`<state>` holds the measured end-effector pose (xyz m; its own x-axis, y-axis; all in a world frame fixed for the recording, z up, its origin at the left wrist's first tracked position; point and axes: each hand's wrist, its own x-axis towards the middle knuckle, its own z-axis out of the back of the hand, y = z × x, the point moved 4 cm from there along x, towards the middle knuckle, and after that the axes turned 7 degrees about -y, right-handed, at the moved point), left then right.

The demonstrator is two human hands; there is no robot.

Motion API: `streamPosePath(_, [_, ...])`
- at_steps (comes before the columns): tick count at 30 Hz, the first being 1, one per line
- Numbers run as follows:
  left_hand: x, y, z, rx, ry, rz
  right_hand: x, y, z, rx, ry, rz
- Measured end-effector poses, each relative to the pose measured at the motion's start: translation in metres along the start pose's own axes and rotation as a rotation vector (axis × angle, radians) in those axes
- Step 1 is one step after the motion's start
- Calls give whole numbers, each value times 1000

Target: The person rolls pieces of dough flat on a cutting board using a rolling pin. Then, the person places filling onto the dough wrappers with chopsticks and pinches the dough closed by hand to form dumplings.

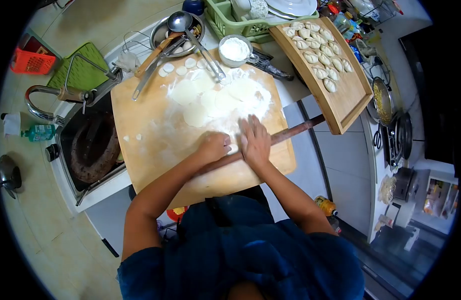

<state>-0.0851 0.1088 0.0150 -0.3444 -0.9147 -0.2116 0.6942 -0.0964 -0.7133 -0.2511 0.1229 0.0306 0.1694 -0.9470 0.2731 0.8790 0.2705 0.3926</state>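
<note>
My left hand [214, 148] is closed beside a small piece of dough [233, 149] on the floured wooden board [155, 162]; its fingers are curled, and what they grip, if anything, is hidden. Just to the right, my right hand [256, 141] lies with its fingers stretched forward, its palm over the long rolling pin [295, 131]. The pin runs slantwise under both wrists and past the board's right edge. Flat round wrappers [195, 114] lie in flour ahead of my hands. Small dough discs [181, 70] sit near the far edge.
A wooden tray [348, 105] of filled dumplings stands at the right. Beyond the board are a flour cup [235, 49], a metal bowl [160, 32] with ladle and tongs, and a green dish rack [220, 20]. The sink [80, 145] is at the left.
</note>
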Motion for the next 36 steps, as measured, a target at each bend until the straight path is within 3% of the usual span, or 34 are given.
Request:
streamPosePath(2, [1,2,8,100,56,35,30,5,-11,-15,-113,-49])
streamPosePath(5, [9,7,15,181,-101,-40,68,9,-20,-46,-175,-30])
streamPosePath(6, [10,-3,19,135,-269,-175,78,9,-24,-67,-173,-31])
streamPosePath(9, [18,-16,8,129,-65,-185,66,8,-25,-61,-140,-20])
streamPosePath(10, [13,-20,10,126,-108,-263,46,4,-22,-61,-110,-18])
streamPosePath(14, [-10,-5,1,137,-206,-209,-35,-1,11,-118,-31,52])
streamPosePath(17, [-17,-4,6,18,-111,-51,-14,-1,2,-118,-55,51])
streamPosePath(18, [-15,0,2,34,-208,-19,4,-1,-7,-109,-107,47])
streamPosePath(21, [4,-4,9,114,-278,-20,62,6,-22,-94,-134,-40])
streamPosePath(23, [23,5,2,186,-209,-68,83,4,-34,-98,-131,-23])
streamPosePath(27, [10,-4,21,189,-81,-163,37,6,-21,-74,-34,-58])
streamPosePath(30, [0,10,12,185,-182,-106,-32,4,3,-112,11,34])
streamPosePath(36, [4,13,18,52,-198,84,50,7,-21,-116,-147,-21])
